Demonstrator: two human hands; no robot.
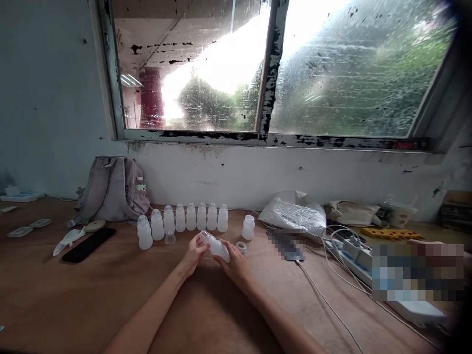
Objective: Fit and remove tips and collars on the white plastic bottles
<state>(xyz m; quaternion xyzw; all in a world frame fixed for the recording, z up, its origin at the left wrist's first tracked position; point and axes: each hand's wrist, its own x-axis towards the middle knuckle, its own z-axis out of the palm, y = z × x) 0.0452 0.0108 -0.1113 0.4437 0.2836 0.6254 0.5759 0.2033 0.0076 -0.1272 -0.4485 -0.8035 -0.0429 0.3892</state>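
Both hands hold one translucent white baby bottle (pixel 218 249) tilted above the table. My left hand (pixel 195 253) grips its clear cap end, at the upper left. Around the bottle's body, my right hand (pixel 236 260) is closed. Just right of the hands lies a small clear ring (pixel 241 247). A bottle without a cap (pixel 248 228) stands upright behind it. To the left, several capped baby bottles (pixel 191 216) form a row near the wall, and a loose clear cap (pixel 169 238) sits in front of them.
On the left are a grey backpack (pixel 110 189), a black phone (pixel 88 245) and a white tissue (pixel 69 240). Toward the right lie a silvery plastic bag (pixel 295 216), a blurred phone (pixel 285 243) on a cable, and white power strips (pixel 357 255). A wall with a window rises behind.
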